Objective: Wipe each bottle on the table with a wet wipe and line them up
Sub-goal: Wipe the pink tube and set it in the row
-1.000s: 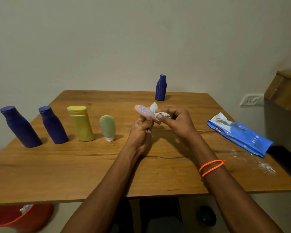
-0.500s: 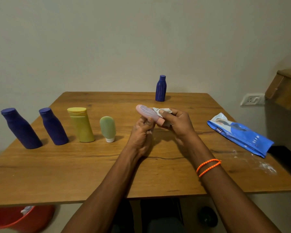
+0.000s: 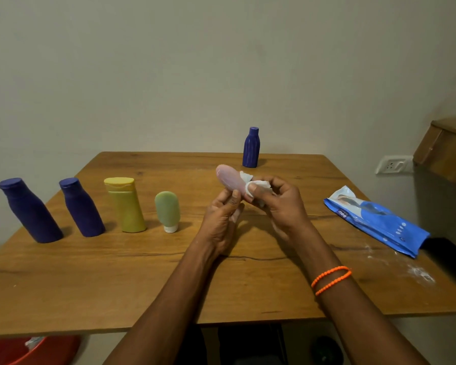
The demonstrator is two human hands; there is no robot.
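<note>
Above the middle of the wooden table (image 3: 116,285), my left hand (image 3: 221,219) grips the lower end of a small pink tube bottle (image 3: 228,177), tilted up to the left. My right hand (image 3: 279,204) pinches a white wet wipe (image 3: 257,185) against the bottle's side. Along the left stand two dark blue bottles (image 3: 29,210) (image 3: 81,206), a yellow-green bottle (image 3: 125,205) and a small pale green tube (image 3: 167,210) on its white cap, in a row. Another dark blue bottle (image 3: 251,147) stands alone at the far edge.
A blue pack of wet wipes (image 3: 377,221) lies at the right side of the table, with white powder specks (image 3: 419,273) near the right front corner. A red bin (image 3: 32,350) sits below the table's front left. A wooden shelf (image 3: 445,151) juts from the right wall.
The wipe in my right hand has slid along the pink bottle, and the bottle has turned slightly in my left hand. The standing bottles have not moved.
</note>
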